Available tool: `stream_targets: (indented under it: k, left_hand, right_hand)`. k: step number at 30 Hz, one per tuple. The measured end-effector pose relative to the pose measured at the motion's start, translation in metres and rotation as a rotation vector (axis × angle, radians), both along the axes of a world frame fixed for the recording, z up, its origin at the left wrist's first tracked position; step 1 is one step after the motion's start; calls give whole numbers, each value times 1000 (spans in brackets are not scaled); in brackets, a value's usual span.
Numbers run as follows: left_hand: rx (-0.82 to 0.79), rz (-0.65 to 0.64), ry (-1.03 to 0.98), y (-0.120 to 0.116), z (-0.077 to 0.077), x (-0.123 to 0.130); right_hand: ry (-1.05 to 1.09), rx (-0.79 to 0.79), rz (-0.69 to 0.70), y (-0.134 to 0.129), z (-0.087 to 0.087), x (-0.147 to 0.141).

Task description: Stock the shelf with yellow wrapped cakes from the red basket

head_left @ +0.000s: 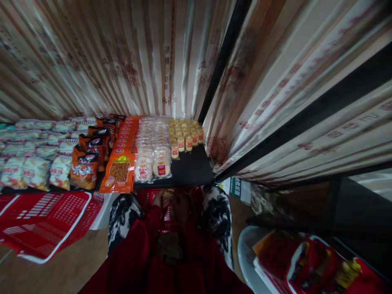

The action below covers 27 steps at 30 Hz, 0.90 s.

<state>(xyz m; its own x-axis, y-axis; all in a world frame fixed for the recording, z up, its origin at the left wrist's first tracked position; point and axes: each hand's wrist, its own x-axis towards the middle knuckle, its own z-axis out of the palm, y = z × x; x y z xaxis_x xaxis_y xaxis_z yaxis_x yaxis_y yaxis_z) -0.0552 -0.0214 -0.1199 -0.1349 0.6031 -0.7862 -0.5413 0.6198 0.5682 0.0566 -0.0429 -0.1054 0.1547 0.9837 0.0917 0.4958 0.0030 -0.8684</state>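
Low in front of me, between my knees, my left hand (158, 199) and my right hand (181, 204) are close together over a red basket (169, 223). A small yellow snack packet (168, 193) is between them, and the fingers of both hands are closed on it. Shadow hides much of my right hand. Just beyond, on the black shelf (192, 169), similar small yellow packets (188, 142) stand in rows at the right end. Beside them lie clear-wrapped round crackers (153, 163) in two columns.
Left along the shelf are orange stick-snack packs (119, 171), orange-brown bags (84, 169) and several pale bags (36, 171). Another red basket (49, 220) is below left. Pleated curtains (137, 57) and dark poles (225, 57) rise behind. A tub (246, 249) with red packages stands right.
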Motion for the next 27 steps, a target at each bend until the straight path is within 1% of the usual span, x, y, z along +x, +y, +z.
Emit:
stream_targets:
  k: [3,8,10,13,16,23,27]
  left_hand:
    - [17,23,-21,-5,2,1]
    - [20,-7,-52,-13,9,1]
    - [11,-23,-46,-16,14,0]
    - [15,-52,-39,-20,21,-1]
    - [35,-83,-40,-24,26,-2]
    - [132,-154,-9,-28,31,-1]
    - [207,-223,53,-26,41,-4]
  right_hand:
    - [3,22,-4,1,-5,1]
    - [16,73,-30,-2,-12,0]
    - [28,119,-49,-5,-13,0]
    - [44,198,-60,-10,-10,0]
    - [36,226,-40,-14,-4,1]
    - [-9,199,-37,-16,5,8]
    - [-75,178,-24,-19,9,13]
